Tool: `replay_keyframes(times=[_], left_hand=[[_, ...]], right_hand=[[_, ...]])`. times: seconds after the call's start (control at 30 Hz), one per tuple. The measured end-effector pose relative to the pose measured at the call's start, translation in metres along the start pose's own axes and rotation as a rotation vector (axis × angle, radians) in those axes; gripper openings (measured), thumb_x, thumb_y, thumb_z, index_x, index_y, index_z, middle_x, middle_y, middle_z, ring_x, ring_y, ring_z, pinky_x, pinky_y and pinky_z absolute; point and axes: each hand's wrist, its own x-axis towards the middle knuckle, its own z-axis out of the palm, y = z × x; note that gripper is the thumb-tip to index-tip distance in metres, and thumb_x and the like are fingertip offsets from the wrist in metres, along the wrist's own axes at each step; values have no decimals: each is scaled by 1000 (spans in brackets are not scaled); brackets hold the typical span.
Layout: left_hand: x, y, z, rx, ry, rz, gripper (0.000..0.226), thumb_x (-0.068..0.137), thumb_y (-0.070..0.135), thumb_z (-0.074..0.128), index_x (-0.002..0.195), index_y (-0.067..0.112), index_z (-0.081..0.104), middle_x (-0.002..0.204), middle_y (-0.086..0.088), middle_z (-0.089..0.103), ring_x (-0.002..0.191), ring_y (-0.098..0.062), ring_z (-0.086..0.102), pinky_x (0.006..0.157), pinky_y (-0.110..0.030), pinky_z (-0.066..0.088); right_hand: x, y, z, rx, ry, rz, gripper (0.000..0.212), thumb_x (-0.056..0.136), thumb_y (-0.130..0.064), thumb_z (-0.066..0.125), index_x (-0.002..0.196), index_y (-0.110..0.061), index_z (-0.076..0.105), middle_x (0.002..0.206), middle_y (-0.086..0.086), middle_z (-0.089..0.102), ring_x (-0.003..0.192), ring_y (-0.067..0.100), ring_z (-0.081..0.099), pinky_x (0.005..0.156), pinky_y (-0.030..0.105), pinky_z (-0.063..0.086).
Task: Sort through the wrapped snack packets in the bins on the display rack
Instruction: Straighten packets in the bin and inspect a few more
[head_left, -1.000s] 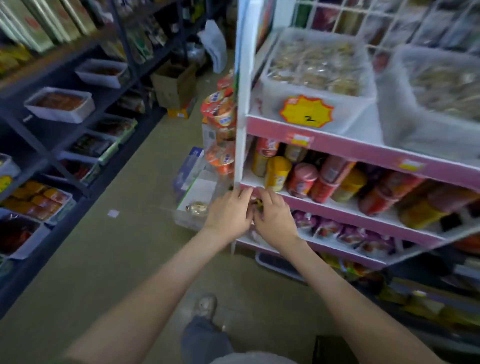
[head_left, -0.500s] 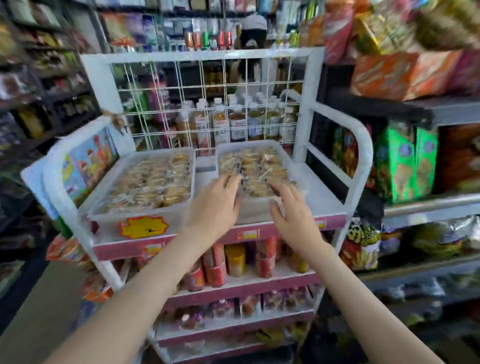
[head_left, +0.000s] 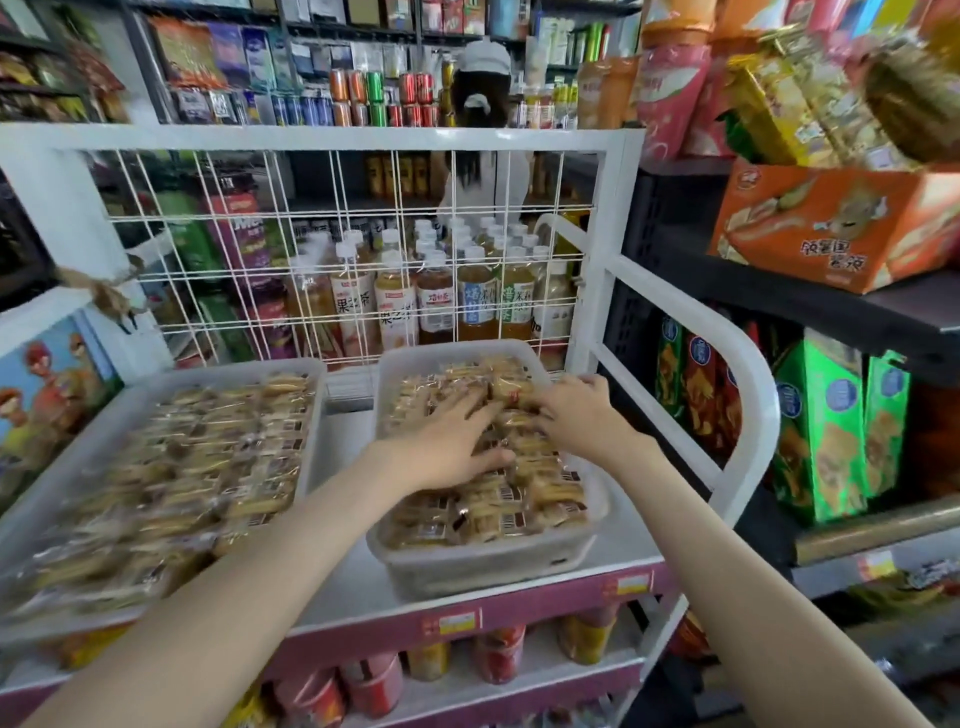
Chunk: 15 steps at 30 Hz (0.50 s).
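Two translucent white bins sit on the top shelf of a white and pink display rack (head_left: 618, 322). The right bin (head_left: 483, 564) is heaped with clear-wrapped golden snack packets (head_left: 498, 512). My left hand (head_left: 449, 441) lies flat on those packets with fingers spread. My right hand (head_left: 576, 410) rests on packets near the bin's far right rim, its fingers slightly bent over them; whether it grips one cannot be told. The left bin (head_left: 311, 431) holds similar packets (head_left: 197, 462) and no hand touches it.
A white wire grid (head_left: 337, 249) backs the rack, with drink bottles (head_left: 400, 306) behind it. Cup snacks (head_left: 498, 652) fill the shelf below. Dark shelving at right carries an orange box (head_left: 831, 228) and green packs (head_left: 826, 436). A person in a white cap (head_left: 485, 62) stands beyond the rack.
My view rose from the low shelf to the rack's top. Both hands moved forward from the right bin's near edge onto its packets.
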Motion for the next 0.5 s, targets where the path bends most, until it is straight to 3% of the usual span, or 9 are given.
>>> replay_keyframes(times=[0.1, 0.27, 0.4, 0.5], left_hand=[[6, 1, 5, -74, -86, -50, 74, 94, 66, 23, 154, 29, 0, 163, 2, -1, 150, -19, -3, 119, -55, -4], [-2, 5, 2, -104, -45, -83, 72, 96, 62, 28, 155, 28, 3, 163, 3, 3, 150, -19, 1, 119, -54, -2], [-10, 10, 3, -117, -35, -115, 69, 98, 61, 24, 155, 28, 7, 163, 2, 5, 149, -21, 3, 120, -54, 0], [-14, 12, 3, -147, -19, -131, 66, 98, 60, 21, 155, 28, 10, 163, 3, 6, 149, -19, 3, 120, -49, -2]], right_hand=[[9, 0, 3, -60, 31, -72, 21, 96, -25, 48, 111, -27, 63, 110, -2, 64, 117, 19, 48, 106, 42, 21], [10, 0, 1, -32, 67, -111, 16, 94, -23, 54, 106, -23, 65, 110, -2, 65, 115, 18, 51, 103, 40, 24], [13, 5, 2, -4, -28, -133, 22, 94, -29, 46, 111, -27, 60, 111, -2, 61, 114, 19, 46, 94, 39, 23], [15, 9, 0, -36, -62, -137, 23, 92, -32, 47, 103, -24, 65, 102, -2, 60, 111, 18, 44, 91, 38, 21]])
